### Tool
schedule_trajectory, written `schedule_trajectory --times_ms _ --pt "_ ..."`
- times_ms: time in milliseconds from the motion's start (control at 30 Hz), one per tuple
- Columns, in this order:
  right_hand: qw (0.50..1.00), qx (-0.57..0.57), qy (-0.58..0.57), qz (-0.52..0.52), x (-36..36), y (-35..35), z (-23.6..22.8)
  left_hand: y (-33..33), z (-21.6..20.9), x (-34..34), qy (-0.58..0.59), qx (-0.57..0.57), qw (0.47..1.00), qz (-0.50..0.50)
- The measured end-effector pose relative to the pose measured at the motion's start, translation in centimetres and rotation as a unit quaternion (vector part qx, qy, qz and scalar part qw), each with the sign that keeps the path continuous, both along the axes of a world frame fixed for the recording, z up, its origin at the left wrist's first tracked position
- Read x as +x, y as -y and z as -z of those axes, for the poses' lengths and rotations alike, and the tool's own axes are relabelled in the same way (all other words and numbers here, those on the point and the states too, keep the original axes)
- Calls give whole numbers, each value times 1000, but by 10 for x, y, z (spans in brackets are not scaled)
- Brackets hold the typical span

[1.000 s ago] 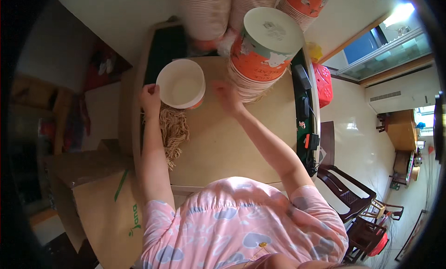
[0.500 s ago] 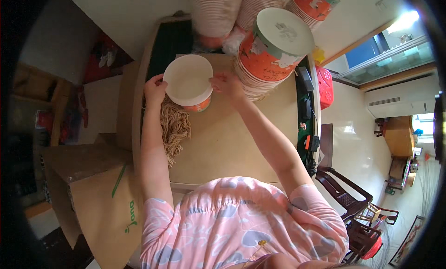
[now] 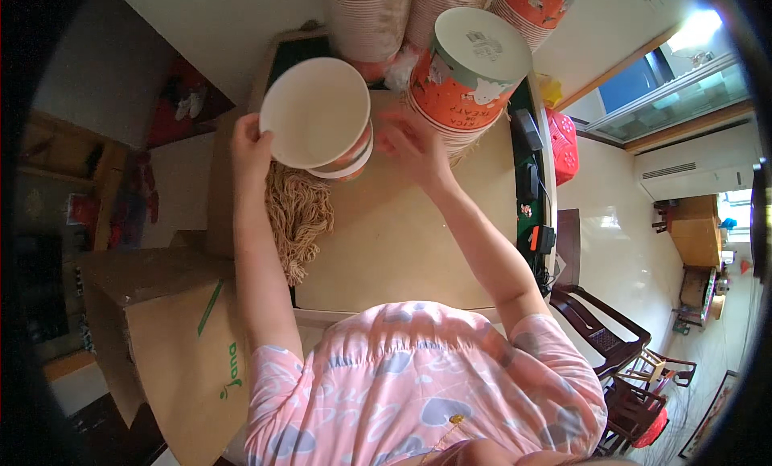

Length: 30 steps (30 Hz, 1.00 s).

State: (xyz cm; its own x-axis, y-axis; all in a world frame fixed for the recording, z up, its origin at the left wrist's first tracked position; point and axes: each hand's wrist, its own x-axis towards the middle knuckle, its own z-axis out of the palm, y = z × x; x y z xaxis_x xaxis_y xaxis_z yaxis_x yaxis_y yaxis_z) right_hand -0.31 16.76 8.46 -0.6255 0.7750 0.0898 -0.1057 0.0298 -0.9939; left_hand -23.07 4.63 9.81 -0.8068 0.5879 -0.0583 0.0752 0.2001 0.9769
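Observation:
My left hand (image 3: 252, 142) pinches the left rim of a white-lined paper bucket (image 3: 315, 112), which is tilted with its open mouth toward me. A second paper bucket (image 3: 347, 173) shows just below it, mostly hidden by the first; whether the two are nested or just stacked I cannot tell. My right hand (image 3: 416, 144) is off the rim, between the bucket and an upside-down stack of orange and green printed paper buckets (image 3: 462, 92). Its fingers are smeared by motion. By my left forearm lies a bundle of beige cord (image 3: 297, 221).
Tall stacks of paper tubs (image 3: 366, 20) rise at the back of the tan table (image 3: 402, 241). Chargers and cables (image 3: 543, 239) line its right edge, with a red plastic stool (image 3: 563, 144) beyond. An open cardboard box (image 3: 181, 321) stands at the left.
The bucket has risen and tilted toward me, showing another beneath it. My right hand has let go of its rim and moved right; my left hand has kept hold.

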Motion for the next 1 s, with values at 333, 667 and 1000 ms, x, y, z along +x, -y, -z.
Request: schedule_trajectory --times_ms 333,667,1000 --pt "792 194 576 -56 190 86 205 85 -13 105 30 4 996 84" --pt "736 229 635 -56 225 67 200 92 141 162 59 15 996 67" --pt "711 205 670 -53 219 67 214 78 172 166 -18 -66 989 134"
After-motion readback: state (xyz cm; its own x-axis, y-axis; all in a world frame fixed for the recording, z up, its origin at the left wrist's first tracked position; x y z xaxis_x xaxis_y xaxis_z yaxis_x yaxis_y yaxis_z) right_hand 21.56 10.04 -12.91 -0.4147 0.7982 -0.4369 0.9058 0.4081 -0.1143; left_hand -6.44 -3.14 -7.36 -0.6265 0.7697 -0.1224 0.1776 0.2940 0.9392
